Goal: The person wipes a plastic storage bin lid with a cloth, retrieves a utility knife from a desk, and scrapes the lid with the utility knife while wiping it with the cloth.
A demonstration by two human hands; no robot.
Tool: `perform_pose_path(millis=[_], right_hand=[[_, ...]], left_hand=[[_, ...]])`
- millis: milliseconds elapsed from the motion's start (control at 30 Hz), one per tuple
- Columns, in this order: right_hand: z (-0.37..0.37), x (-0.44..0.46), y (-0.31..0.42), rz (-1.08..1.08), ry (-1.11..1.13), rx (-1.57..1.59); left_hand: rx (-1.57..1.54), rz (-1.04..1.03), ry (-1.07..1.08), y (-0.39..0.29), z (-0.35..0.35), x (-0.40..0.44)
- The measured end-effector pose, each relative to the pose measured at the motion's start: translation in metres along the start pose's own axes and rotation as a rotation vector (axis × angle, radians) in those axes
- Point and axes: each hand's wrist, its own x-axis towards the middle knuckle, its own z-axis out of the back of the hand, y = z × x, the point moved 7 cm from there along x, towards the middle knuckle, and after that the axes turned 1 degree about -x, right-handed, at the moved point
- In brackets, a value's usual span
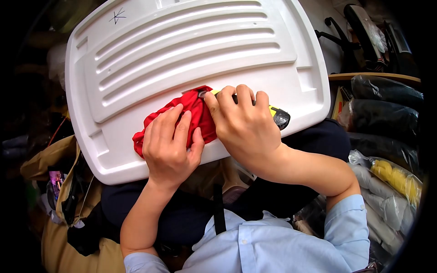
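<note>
A bunched, wrinkled red cloth [203, 119] lies on a white plastic lid [114, 167] across my lap. My left hand [170, 148] holds the cloth down against the lid, fingers bent over its left part and thumb on its near side. My right hand [248, 120] is wrapped round a yellow and black utility knife [280, 117]. The knife's metal tip touches or overlaps the cloth's upper right edge; how far the blade is out I cannot tell. Most of the knife's body is hidden under my fingers.
The lid has raised ribs and a black pen mark [118, 16]. Plastic-wrapped dark bundles [384, 116] are stacked on the right, with a yellow bundle [396, 179] in clear wrap below. A tan bag [50, 157] stands on the left. Black chair parts [343, 41] are behind.
</note>
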Motion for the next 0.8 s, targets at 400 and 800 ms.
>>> perform_pose_path(millis=[400,800], right_hand=[[-0.005,0.001,-0.013,0.020,-0.052,0.282],[0.011,0.036,0.059,0.139,-0.102,0.674]], left_hand=[[0.032,0.098,0.100,0.007,-0.002,-0.009],[0.441,0.309,-0.171,0.043,0.090,-0.045]])
